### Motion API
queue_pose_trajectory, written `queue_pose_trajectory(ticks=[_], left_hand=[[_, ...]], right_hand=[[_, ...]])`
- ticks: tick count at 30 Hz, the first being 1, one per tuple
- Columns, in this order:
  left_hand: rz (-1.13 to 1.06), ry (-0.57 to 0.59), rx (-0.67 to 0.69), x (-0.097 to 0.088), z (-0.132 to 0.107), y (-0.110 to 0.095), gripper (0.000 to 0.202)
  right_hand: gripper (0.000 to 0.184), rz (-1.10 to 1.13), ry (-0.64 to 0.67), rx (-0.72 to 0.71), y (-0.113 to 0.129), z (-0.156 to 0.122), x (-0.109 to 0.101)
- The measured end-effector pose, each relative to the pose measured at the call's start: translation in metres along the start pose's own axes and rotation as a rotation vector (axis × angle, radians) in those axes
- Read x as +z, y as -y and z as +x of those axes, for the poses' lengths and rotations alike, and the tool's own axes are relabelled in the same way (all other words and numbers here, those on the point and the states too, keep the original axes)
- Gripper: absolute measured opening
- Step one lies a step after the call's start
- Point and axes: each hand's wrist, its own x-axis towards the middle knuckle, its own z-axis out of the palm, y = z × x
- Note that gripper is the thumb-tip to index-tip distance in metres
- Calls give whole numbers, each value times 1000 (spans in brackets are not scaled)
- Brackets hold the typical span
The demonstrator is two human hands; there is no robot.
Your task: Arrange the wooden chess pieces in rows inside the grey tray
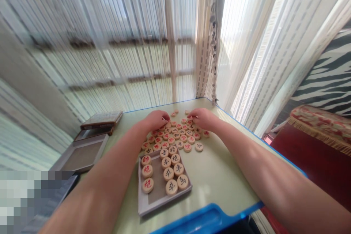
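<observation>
Many round wooden Chinese chess pieces (171, 140) with red or black characters lie in a loose heap on the pale green table. At the heap's far left edge, my left hand (157, 120) has its fingers curled on a piece, which they partly hide. Across from it, my right hand (203, 117) reaches to the far right side, fingertips closed at a piece among the others. Nearer to me lies a shallow grey box tray (157, 199). Three red-marked pieces (147, 171) line its left side, and two columns of black-marked pieces (168, 174) its right.
Left of my left forearm lie another shallow grey tray (82, 157) and a flat box (102, 119). A blue edge (192, 223) with a raised grip borders the table (214, 182). Striped curtains (131, 62) hang behind it, and a red seat (315, 153) stands on the right.
</observation>
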Motion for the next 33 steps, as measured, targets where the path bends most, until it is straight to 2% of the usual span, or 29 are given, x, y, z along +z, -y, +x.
queue_pose_trajectory(ticks=[2, 5, 7, 12, 15, 19, 22, 27, 33], left_hand=[[44, 8, 37, 0, 2, 2, 28], [91, -8, 75, 0, 3, 4, 28], [89, -14, 73, 1, 3, 5, 29], [96, -26, 45, 1, 0, 4, 29], [122, -23, 36, 1, 1, 3, 29], [205, -22, 74, 1, 3, 0, 30], [241, 3, 51, 0, 2, -5, 39], [228, 99, 55, -5, -3, -10, 57], [54, 138, 79, -8, -3, 0, 51]], right_hand=[[33, -30, 0, 48, -1, -1, -3], [36, -91, 106, 132, -4, -1, -5], [34, -105, 156, 133, -5, -2, -6], [32, -100, 135, 156, 0, -6, -16], [34, -91, 181, 167, 2, -9, -22], [33, -133, 244, 199, -3, -8, -24], [30, -152, 273, 201, -11, -6, -23], [44, -90, 293, 212, -17, -6, -22], [41, -126, 320, 211, -15, -6, -22]])
